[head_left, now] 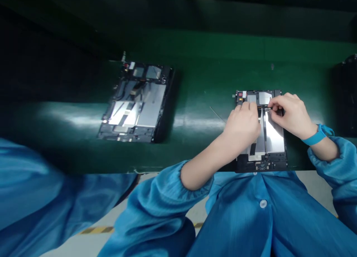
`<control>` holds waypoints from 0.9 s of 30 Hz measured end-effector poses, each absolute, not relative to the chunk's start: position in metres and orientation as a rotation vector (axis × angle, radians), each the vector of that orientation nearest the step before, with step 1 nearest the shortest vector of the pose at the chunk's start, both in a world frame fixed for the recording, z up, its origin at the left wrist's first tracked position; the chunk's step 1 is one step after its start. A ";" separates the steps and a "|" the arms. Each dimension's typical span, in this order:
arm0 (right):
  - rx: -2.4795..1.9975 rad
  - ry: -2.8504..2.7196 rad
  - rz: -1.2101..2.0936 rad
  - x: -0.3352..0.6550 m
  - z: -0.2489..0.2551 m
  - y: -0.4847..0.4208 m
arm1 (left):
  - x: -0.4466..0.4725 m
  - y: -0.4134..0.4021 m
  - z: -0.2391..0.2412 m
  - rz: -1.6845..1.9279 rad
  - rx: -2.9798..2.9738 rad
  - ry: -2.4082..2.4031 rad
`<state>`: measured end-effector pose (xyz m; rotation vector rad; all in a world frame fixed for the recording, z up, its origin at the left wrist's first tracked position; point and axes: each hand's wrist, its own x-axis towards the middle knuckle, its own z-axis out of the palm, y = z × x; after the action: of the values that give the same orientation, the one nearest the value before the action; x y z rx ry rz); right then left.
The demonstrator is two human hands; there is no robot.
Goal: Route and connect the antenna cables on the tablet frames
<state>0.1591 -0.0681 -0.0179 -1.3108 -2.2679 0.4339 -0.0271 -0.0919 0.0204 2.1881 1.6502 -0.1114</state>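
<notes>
Device lies open at three o'clock on the green surface; right hand, grip narrowed at its one o'clock, can't tell on what; left hand curls at ten, hold hidden — steady bracing, feather-light touch should serve best

A person in blue sleeves works with both bare hands brought near each other, though apart. The left forearm slants forward from its gathered cuff, the left hand turned back upward with fingers curled and fingertips hidden from view. Opposite, the right hand points inward, thumb and index finger extended close together, the remaining fingers folded in. A blue band circles the right wrist, just above a bunched sleeve.
</notes>
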 end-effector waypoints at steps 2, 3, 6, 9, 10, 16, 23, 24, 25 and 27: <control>-1.299 -2.215 0.507 0.162 -0.017 -0.070 | -0.031 -0.094 0.013 0.016 2.150 1.633; -1.293 -2.179 0.539 0.163 -0.018 -0.070 | -0.032 -0.095 0.009 0.087 2.140 1.623; -1.284 -2.096 0.588 0.160 -0.018 -0.068 | -0.036 -0.099 -0.003 0.262 2.156 1.598; -1.292 -2.106 0.659 0.157 -0.015 -0.066 | -0.038 -0.105 -0.009 0.396 2.137 1.577; -1.287 -2.113 0.696 0.157 -0.013 -0.067 | -0.039 -0.108 -0.009 0.440 2.122 1.573; -1.282 -1.951 0.923 0.171 -0.011 -0.075 | -0.042 -0.115 -0.002 0.514 2.125 1.565; -1.396 -1.591 1.063 0.177 -0.031 -0.071 | -0.027 -0.097 0.002 0.225 2.298 1.664; -1.393 -1.564 1.076 0.176 -0.033 -0.071 | -0.024 -0.096 0.003 0.166 2.321 1.677; -1.389 -1.536 1.094 0.175 -0.033 -0.071 | -0.021 -0.096 0.003 0.120 2.335 1.682; -1.390 -1.479 1.136 0.174 -0.033 -0.072 | -0.020 -0.100 0.005 0.089 2.348 1.670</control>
<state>0.1740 -0.0723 -0.0332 -1.3901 -1.4787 1.1359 -0.0202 -0.0999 0.0050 2.3482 1.6704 0.0888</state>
